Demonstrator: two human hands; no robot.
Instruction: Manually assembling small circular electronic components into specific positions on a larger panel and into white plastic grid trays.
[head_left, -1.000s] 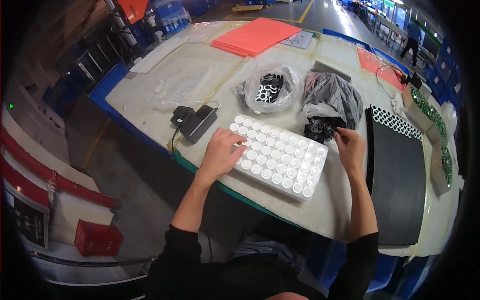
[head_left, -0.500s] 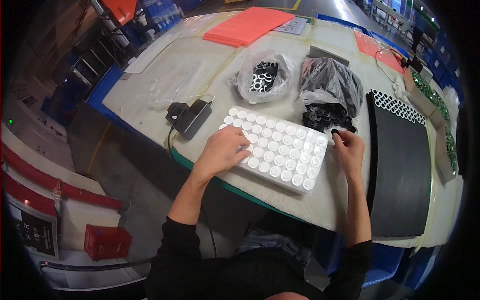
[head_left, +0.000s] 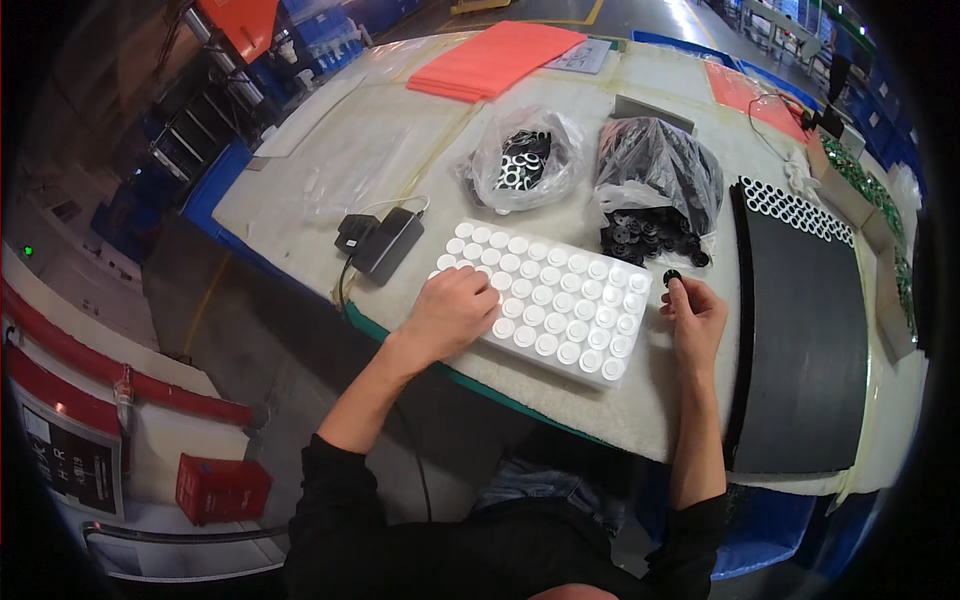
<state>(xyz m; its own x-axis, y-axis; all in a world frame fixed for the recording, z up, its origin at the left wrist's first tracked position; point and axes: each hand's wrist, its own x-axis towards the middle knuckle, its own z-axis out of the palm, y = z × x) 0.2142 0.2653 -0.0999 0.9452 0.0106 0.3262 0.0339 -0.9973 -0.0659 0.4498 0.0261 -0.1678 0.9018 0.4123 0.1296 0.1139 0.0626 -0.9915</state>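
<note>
A white tray [head_left: 577, 374] with rows of round white caps [head_left: 541, 295] lies in front of me. My left hand [head_left: 455, 312] rests over the tray's left end, its fingers curled in; whatever they hold, if anything, is hidden. Just past the tray's right end, my right hand [head_left: 697, 312] pinches a small black disc [head_left: 671, 276] between thumb and forefinger, apart from the tray. Beyond that hand, a plastic bag [head_left: 665, 160] lies open with many black discs [head_left: 645, 235] spilling toward its mouth.
Left of that stands a clear bag [head_left: 478, 165] of black and white rings. A black adapter [head_left: 390, 245] with a cable sits left of the tray. On the right are a black board [head_left: 800, 360] topped with white rings and boxes of green parts [head_left: 870, 190]. Orange sheets [head_left: 490, 60] lie at the back.
My left hand's fingers have curled in more over the tray. My right hand has drawn slightly nearer to me, away from the pile of discs, and the black disc shows more plainly.
</note>
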